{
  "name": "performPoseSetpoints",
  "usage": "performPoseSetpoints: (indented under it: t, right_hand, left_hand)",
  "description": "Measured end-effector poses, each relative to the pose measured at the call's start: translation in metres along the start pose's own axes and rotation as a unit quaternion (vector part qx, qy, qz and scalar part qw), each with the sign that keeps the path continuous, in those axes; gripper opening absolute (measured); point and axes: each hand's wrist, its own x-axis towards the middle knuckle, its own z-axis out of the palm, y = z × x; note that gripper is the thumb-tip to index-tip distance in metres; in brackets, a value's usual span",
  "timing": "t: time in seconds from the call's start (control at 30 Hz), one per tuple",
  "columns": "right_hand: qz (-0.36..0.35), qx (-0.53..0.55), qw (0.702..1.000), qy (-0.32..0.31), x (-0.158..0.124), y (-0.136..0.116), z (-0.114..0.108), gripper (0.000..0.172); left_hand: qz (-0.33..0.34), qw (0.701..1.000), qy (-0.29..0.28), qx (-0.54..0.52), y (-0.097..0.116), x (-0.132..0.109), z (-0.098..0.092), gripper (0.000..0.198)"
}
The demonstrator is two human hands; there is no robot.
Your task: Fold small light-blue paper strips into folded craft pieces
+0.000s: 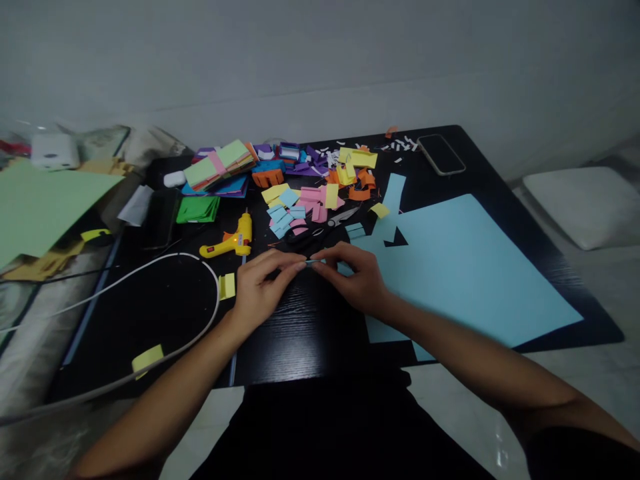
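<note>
Between my two hands is a small light-blue paper piece [315, 262], pinched at both ends above the black table [285, 333]. My left hand [263, 280] grips its left end between thumb and fingertips. The right end is caught in the thumb and forefinger of my right hand [353, 272]. Most of the piece is covered by fingers. Under my right forearm lies a large light-blue paper sheet [465, 267] with a cut notch. Just beyond my hands are scissors [325, 230] and several folded blue paper pieces [287, 217].
A yellow glue gun [233, 240] lies left of my hands, near a looping white cable [217, 300]. Green folded paper [197, 209], pink pieces [313, 200] and orange pieces [360, 190] are heaped behind. A phone [441, 155] rests at the back right, beside white paper scraps [403, 144].
</note>
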Motion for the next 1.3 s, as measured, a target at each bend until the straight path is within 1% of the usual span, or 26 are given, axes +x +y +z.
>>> performPoseSetpoints:
  t: [0.1, 0.17, 0.27, 0.33, 0.4, 0.47, 0.53, 0.63, 0.67, 0.77, 0.83, 0.87, 0.93, 1.07, 1.17, 1.3]
  right_hand:
    - [0.063, 0.063, 0.996, -0.026, -0.001, -0.001, 0.000, 0.018]
    - [0.090, 0.106, 0.990, -0.036, 0.000, 0.001, 0.000, 0.021]
    - [0.109, 0.163, 0.980, -0.038, 0.001, 0.006, 0.002, 0.031]
    - [0.115, 0.197, 0.973, -0.032, 0.001, 0.009, 0.004, 0.043]
    - [0.126, 0.216, 0.968, -0.031, 0.002, 0.011, 0.005, 0.049]
    - [0.135, 0.219, 0.966, -0.037, 0.002, 0.013, 0.006, 0.048]
    - [0.140, 0.221, 0.964, -0.040, 0.002, 0.014, 0.006, 0.048]
    - [0.148, 0.232, 0.960, -0.044, 0.001, 0.016, 0.007, 0.051]
    - [0.150, 0.232, 0.960, -0.050, 0.001, 0.017, 0.007, 0.049]
    - [0.138, 0.200, 0.967, -0.076, 0.002, 0.017, 0.005, 0.033]
    - [0.124, 0.171, 0.974, -0.082, 0.003, 0.017, 0.003, 0.023]
    - [0.119, 0.160, 0.977, -0.079, 0.004, 0.017, 0.002, 0.021]
    - [0.115, 0.152, 0.979, -0.068, 0.005, 0.016, 0.001, 0.022]
    - [0.120, 0.179, 0.975, -0.060, 0.007, 0.016, 0.000, 0.033]
    - [0.127, 0.200, 0.970, -0.062, 0.007, 0.019, 0.001, 0.038]
    - [0.154, 0.205, 0.965, -0.060, 0.006, 0.024, 0.002, 0.034]
  left_hand:
    - [-0.028, 0.999, -0.010, -0.014, 0.000, -0.001, 0.001, 0.009]
    - [-0.034, 0.999, -0.012, -0.028, 0.000, -0.001, 0.001, 0.010]
    - [-0.046, 0.997, -0.021, -0.062, -0.001, 0.000, 0.003, 0.011]
    - [-0.068, 0.992, -0.023, -0.102, -0.003, -0.001, 0.004, 0.012]
    - [-0.093, 0.985, -0.012, -0.147, -0.005, -0.001, 0.006, 0.018]
    - [-0.111, 0.976, -0.001, -0.185, -0.008, -0.001, 0.007, 0.028]
    - [-0.120, 0.971, -0.003, -0.205, -0.009, 0.000, 0.008, 0.035]
    - [-0.129, 0.971, -0.012, -0.203, -0.009, 0.002, 0.007, 0.037]
    - [-0.130, 0.972, -0.012, -0.196, -0.009, 0.003, 0.006, 0.037]
    - [-0.120, 0.978, -0.015, -0.172, -0.009, 0.003, 0.004, 0.040]
    - [-0.106, 0.981, -0.033, -0.156, -0.009, 0.003, 0.003, 0.041]
    - [-0.099, 0.983, -0.045, -0.146, -0.009, 0.003, 0.002, 0.042]
    - [-0.087, 0.987, -0.067, -0.121, -0.010, 0.002, 0.001, 0.043]
    - [-0.074, 0.990, -0.099, -0.070, -0.011, 0.000, 0.001, 0.035]
    - [-0.080, 0.992, -0.082, -0.056, -0.011, -0.001, 0.002, 0.029]
    - [-0.092, 0.992, -0.055, -0.067, -0.009, -0.001, 0.003, 0.030]
